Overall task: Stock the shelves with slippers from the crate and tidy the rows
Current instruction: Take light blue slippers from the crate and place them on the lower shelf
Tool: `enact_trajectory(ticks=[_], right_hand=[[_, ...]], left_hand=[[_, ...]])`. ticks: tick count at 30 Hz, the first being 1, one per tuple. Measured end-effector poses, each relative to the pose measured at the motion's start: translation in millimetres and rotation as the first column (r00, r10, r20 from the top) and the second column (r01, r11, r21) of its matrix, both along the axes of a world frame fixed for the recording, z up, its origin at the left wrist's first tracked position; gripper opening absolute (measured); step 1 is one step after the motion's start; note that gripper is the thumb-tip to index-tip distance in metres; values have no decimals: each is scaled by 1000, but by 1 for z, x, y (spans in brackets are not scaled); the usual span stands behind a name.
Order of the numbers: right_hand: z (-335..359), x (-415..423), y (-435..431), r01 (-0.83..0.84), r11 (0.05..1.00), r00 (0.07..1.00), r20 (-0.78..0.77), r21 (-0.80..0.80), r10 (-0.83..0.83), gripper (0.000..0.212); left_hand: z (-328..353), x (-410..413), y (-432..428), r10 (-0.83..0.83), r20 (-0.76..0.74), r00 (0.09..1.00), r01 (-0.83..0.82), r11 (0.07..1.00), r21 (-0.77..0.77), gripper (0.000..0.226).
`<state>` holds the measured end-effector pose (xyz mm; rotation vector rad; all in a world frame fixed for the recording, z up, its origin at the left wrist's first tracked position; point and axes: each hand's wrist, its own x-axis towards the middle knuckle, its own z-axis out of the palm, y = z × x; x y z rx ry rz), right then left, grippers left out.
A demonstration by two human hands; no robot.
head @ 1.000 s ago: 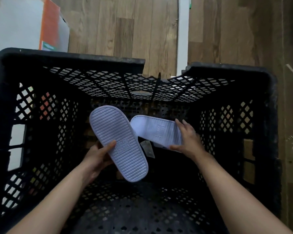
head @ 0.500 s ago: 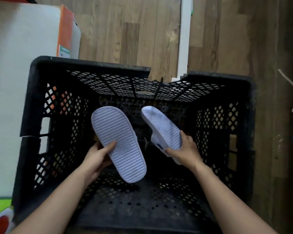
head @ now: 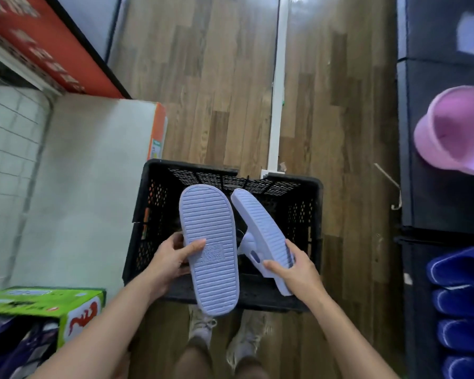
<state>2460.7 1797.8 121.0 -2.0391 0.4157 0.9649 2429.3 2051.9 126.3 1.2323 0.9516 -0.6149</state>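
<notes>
Two pale lilac slippers are held up over a black lattice crate (head: 192, 167), one in each hand. The crate stands on the wooden floor (head: 216, 91) just beyond and below both hands. What shows of its inside around the slippers is dark mesh.

The left hand (head: 170, 258) grips the left slipper (head: 208, 242) at mid-length, with the thumb laid across the ribbed sole and the fingers curled behind it. Its sole faces the camera and it points away from the body.

The right hand (head: 296, 269) holds the right slipper (head: 260, 228) near the heel, thumb on the side edge and fingers wrapped over the sole. This slipper is tilted on edge, its strap turned toward the left slipper (whether the two toes touch, I cannot tell). Both bare forearms reach forward.

Right of the right hand, dark shelves (head: 433, 209) hold a row of deep blue slippers (head: 460, 269) and, farther off, one pink slipper (head: 454, 132). Left of the left hand sit a white carton with an orange edge (head: 93, 173) and, nearer the body, a green box (head: 39, 295).
</notes>
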Motion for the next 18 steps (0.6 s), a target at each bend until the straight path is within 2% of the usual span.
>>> enact_trajectory(ticks=[3,5,8,11,13,18], right_hand=[[57,4,3,25,998,999,21,59,-26,64],[94,7,6,14,996,999,40,88,-17,66],[144,4,9,26,990,997,70,139,-36,52],[186,-2,9,75,978,990,100,197,-96,46],[214,-7,8,97,968,984,122,230,-127,49],[280,-28,-7,94,962,967,207,256,-149,67]], left_hand=[[55,6,6,-27,49,998,25,999,40,92],[89,7,10,-19,88,996,15,999,49,100],[141,6,13,-12,148,989,5,999,48,86],[189,1,14,-25,208,978,11,998,69,86],[218,-2,11,-26,242,970,4,996,92,83],[282,-13,2,-22,325,946,-18,992,121,46]])
